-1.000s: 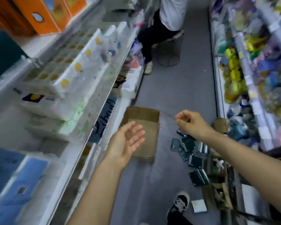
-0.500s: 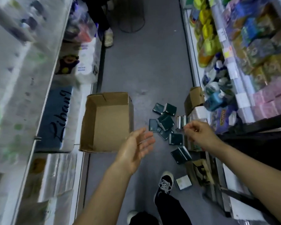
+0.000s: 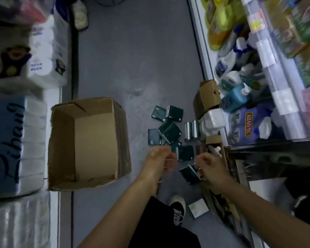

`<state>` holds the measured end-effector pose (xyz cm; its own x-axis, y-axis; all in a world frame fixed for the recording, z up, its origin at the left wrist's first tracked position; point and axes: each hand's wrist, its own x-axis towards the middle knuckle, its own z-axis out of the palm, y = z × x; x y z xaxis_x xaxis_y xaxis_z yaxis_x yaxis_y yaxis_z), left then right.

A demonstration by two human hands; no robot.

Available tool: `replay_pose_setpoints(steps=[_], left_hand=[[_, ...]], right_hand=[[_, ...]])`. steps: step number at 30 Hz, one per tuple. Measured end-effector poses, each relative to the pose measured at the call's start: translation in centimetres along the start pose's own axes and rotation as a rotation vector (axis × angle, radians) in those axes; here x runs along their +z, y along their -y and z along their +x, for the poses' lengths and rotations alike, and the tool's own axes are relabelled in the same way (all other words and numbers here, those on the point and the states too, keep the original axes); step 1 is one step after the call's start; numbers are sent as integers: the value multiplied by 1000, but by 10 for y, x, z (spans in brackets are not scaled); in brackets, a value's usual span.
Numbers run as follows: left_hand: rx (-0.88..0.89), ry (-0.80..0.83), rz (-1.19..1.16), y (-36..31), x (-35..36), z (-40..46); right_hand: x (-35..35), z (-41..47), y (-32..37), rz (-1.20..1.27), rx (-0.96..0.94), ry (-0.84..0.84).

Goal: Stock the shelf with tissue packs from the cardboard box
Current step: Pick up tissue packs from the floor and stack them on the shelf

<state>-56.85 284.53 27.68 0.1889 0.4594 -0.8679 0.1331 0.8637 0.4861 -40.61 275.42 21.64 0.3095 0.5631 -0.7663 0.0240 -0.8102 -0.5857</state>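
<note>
An open cardboard box [image 3: 61, 145] stands on the grey floor, and its inside looks bare. To its right, several dark green tissue packs [image 3: 168, 131] lie scattered on the floor. My left hand [image 3: 159, 160] hangs low over the near edge of that pile, blurred, with relaxed fingers holding nothing. Further right, my right hand [image 3: 210, 167] has its fingers curled into a loose fist. It hovers right beside one dark pack [image 3: 187, 174], and I see no grip on it.
The left shelf holds big white and blue tissue bundles [image 3: 16, 140]. On the right, the bottom shelf holds soap bottles [image 3: 236, 97], with a small cardboard box [image 3: 206, 97] in front. My black shoe [image 3: 177, 208] and a white pack [image 3: 198, 207] lie near me.
My view has tipped down from the left shelf to the floor. Both hands have dropped toward the scattered dark packs, and the left hand's fingers have curled in a little.
</note>
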Motion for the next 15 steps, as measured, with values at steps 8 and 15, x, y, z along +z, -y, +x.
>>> replay_pose_setpoints(steps=[8,15], left_hand=[[-113,21,143,16,5,152],[-186,-59,345,34,2,294]], right_hand=[[29,111,-53,156,188,-19],[57,219,-98,164,444,-20]])
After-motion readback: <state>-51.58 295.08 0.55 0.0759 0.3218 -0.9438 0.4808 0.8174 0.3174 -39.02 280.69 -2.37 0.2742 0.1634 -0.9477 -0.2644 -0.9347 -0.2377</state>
